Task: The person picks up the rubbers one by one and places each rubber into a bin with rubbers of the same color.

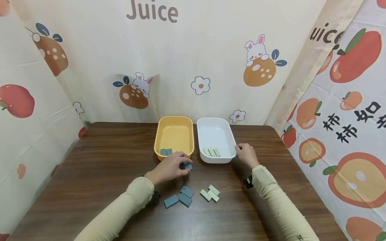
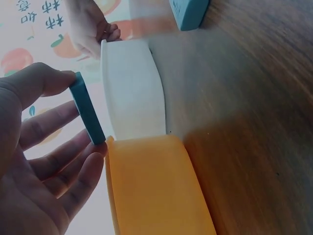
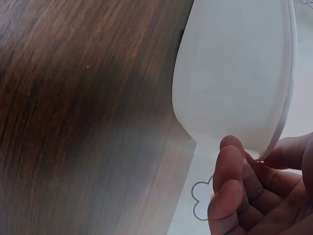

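My left hand pinches a flat blue-grey block between thumb and fingers, by the near rim of the yellow bin. In the left wrist view, the block's lower end overlaps the corner of that bin. Two similar blue-grey blocks lie at the bin's near end. At the right, my right hand grips the rim of the white bin at its near right corner. The right wrist view has the thumb and curled fingers on either side of that rim. Three pale green blocks lie side by side inside.
Three more blue-grey blocks lie on the wooden table in front of the bins. To their right are three loose pale green blocks. Printed curtains hang behind the table and along both sides.
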`<state>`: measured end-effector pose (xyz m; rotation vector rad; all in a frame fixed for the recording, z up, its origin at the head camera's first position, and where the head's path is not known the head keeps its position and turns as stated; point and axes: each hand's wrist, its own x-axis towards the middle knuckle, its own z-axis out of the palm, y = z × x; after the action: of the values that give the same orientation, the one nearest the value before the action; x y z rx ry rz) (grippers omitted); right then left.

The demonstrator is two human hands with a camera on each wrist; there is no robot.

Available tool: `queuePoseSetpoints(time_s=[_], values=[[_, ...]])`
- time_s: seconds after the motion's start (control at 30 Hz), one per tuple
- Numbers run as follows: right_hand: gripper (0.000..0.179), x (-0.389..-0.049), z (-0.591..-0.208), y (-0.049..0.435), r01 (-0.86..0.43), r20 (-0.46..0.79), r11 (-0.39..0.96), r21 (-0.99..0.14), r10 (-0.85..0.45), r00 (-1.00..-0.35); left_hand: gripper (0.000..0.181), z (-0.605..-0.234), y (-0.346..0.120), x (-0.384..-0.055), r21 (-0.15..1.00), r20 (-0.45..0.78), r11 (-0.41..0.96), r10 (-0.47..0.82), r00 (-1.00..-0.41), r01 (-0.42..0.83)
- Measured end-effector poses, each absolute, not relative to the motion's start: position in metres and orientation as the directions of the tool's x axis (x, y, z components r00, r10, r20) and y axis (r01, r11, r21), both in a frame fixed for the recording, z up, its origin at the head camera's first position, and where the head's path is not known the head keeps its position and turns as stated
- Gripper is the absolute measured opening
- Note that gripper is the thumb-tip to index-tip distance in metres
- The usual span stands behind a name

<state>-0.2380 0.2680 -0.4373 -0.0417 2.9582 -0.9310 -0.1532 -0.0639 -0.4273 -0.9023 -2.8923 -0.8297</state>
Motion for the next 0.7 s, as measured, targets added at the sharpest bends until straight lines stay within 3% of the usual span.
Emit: queuePoseSetpoints(time_s=[0.7], values=[[0.036,-0.2356,-0.4349,0.2671,0.011,-0.053,0.812,-0.584,-0.025,-0.998,0.029,-0.4191,-0.0703,-0.1598,0.507,0.234,0.697,0.456,-0.859,0.508]])
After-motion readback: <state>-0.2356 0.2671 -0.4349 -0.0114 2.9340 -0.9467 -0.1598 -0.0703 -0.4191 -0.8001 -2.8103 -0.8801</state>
